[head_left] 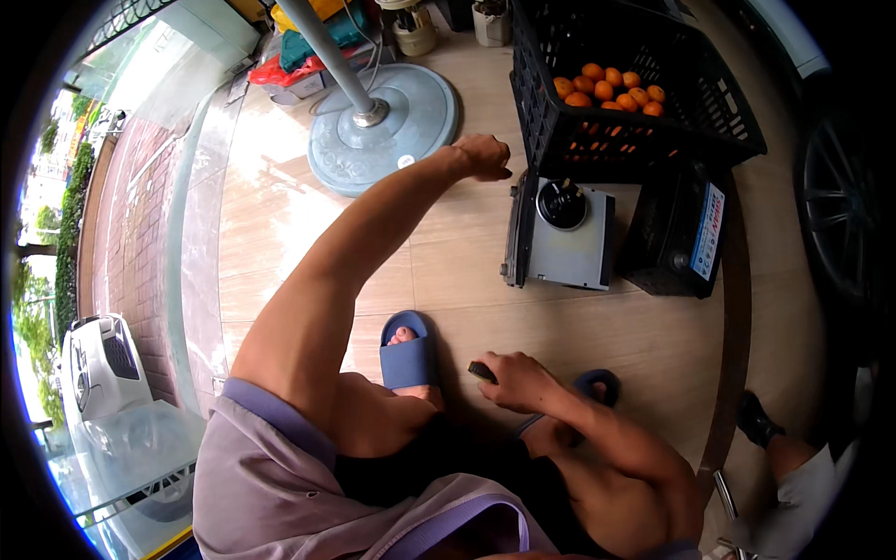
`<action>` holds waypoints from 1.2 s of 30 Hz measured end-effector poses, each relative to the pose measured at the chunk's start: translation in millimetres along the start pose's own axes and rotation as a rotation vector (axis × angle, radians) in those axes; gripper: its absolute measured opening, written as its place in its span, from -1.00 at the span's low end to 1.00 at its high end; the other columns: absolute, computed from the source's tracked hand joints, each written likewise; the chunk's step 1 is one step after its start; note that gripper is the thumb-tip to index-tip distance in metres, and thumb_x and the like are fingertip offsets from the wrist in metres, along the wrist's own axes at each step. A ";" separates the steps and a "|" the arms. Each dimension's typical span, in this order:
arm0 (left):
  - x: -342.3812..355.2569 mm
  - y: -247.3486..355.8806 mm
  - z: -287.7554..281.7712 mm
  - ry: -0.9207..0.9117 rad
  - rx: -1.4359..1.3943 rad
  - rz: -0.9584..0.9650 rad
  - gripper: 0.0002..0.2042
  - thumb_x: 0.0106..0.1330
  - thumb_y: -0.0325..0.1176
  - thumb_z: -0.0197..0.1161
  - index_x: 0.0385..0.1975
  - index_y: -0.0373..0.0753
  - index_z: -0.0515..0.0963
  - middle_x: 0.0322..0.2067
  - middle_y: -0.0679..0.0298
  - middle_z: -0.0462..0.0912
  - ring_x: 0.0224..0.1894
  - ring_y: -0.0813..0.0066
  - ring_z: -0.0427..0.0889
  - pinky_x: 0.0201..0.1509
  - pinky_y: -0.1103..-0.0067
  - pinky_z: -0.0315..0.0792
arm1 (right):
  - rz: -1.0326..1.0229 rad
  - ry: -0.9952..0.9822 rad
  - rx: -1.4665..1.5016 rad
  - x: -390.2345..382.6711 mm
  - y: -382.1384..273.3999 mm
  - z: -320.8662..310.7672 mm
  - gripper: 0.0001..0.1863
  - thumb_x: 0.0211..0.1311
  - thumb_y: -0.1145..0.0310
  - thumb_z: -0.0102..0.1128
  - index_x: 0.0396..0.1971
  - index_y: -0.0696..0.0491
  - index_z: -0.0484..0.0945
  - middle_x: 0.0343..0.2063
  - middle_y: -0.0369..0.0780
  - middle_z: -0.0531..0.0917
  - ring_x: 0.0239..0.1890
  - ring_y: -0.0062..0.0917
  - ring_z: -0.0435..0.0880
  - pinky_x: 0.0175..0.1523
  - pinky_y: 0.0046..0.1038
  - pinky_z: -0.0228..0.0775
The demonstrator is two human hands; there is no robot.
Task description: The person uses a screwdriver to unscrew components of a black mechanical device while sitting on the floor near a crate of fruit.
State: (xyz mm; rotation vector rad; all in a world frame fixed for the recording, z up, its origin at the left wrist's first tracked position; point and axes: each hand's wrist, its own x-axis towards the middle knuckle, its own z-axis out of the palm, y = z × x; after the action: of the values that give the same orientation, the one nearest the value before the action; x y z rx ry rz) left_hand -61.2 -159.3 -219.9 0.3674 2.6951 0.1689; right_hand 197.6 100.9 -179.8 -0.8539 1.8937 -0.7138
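Note:
My left hand (481,157) is reached forward, fingers curled, beside the near left corner of a black plastic crate (528,140) of oranges (605,91); whether it grips anything is unclear. Just below it stands a silver-and-black electronic unit (571,257) with a round black part (562,204) on top. To that unit's right is a black battery (663,238) with a blue-and-white label. My right hand (513,383), low in front of my body, is closed around a small dark object (482,371) that I cannot identify.
A grey pole on a round base (383,149) stands ahead, near coloured bags (308,51) and buckets (415,28). At right are a dark wheel (835,210) and another person's black-shod foot (761,420). Left are a glass edge (140,467), pavement and a white car (98,373).

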 end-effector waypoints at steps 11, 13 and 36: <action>-0.1 -8.9 28.9 -0.134 0.052 0.002 -0.66 0.36 0.03 0.21 -0.18 -0.11 0.67 -0.22 0.11 0.75 -0.05 0.04 0.70 0.09 0.22 0.54 | 0.057 0.169 0.806 -26.5 -24.8 -94.5 -0.43 0.26 0.56 0.12 0.31 0.25 0.40 -0.04 -0.17 0.67 -0.25 -0.65 0.58 -0.28 -0.60 0.43; 0.5 -2.9 26.3 -0.146 0.016 -0.018 -0.65 0.36 0.02 0.22 -0.14 -0.12 0.66 -0.22 0.12 0.75 -0.05 0.05 0.70 0.10 0.22 0.54 | -0.032 0.382 0.910 -31.5 -28.9 -107.1 -0.47 0.34 0.53 0.16 0.31 0.27 0.40 -0.07 -0.12 0.68 -0.32 -0.66 0.57 -0.42 -0.65 0.38; 6.1 -9.0 42.8 -0.178 -0.010 -0.013 -0.65 0.39 0.00 0.21 -0.05 -0.11 0.64 -0.13 0.13 0.75 0.03 0.09 0.69 0.15 0.22 0.51 | -0.142 1.241 0.591 -44.1 6.6 -100.2 -0.56 0.52 0.24 0.15 0.21 0.23 0.48 -0.49 -0.25 0.65 -0.50 -0.69 0.56 -0.41 -0.65 0.34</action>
State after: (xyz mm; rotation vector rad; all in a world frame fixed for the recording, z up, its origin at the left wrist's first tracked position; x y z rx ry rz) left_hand -50.8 -163.6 -262.7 0.3445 2.5204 0.1386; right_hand 121.0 152.9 -120.9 -0.0862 2.3779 -2.0916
